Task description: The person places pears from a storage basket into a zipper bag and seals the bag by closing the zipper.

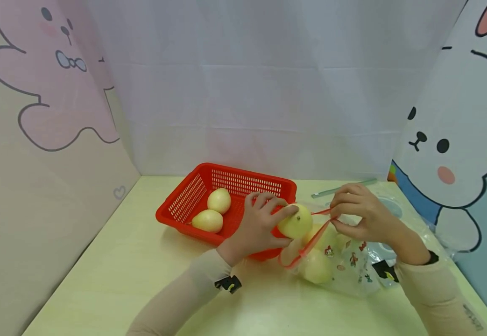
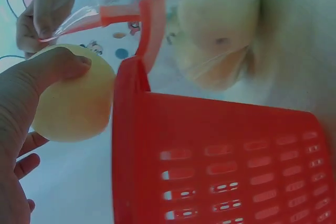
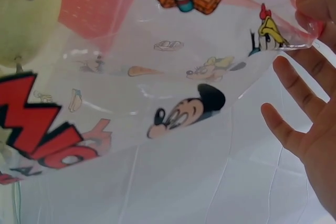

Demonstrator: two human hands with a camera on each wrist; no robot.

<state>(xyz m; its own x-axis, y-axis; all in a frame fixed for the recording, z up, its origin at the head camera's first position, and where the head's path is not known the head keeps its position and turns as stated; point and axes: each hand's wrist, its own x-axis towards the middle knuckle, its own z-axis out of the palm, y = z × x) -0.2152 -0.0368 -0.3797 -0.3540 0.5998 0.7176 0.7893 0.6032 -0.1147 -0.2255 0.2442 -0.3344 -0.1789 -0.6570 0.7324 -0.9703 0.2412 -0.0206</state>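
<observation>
My left hand (image 1: 257,226) grips a pale yellow pear (image 1: 295,222) by its sides, at the bag's mouth just past the right rim of the red basket (image 1: 176,219). In the left wrist view the thumb lies across the top of that pear (image 2: 76,98). My right hand (image 1: 363,217) pinches the red-trimmed edge of a clear plastic bag (image 1: 352,275) printed with cartoon figures and pulls it up. Inside the bag several pears (image 1: 316,266) lie on the table. Two more pears (image 1: 207,220) rest in the basket's left part.
A green strip (image 1: 344,188) lies at the back of the table (image 1: 113,280). More clear plastic (image 1: 394,205) lies to the right, under and behind the right forearm. Cloth walls with cartoon animals stand at the back and both sides.
</observation>
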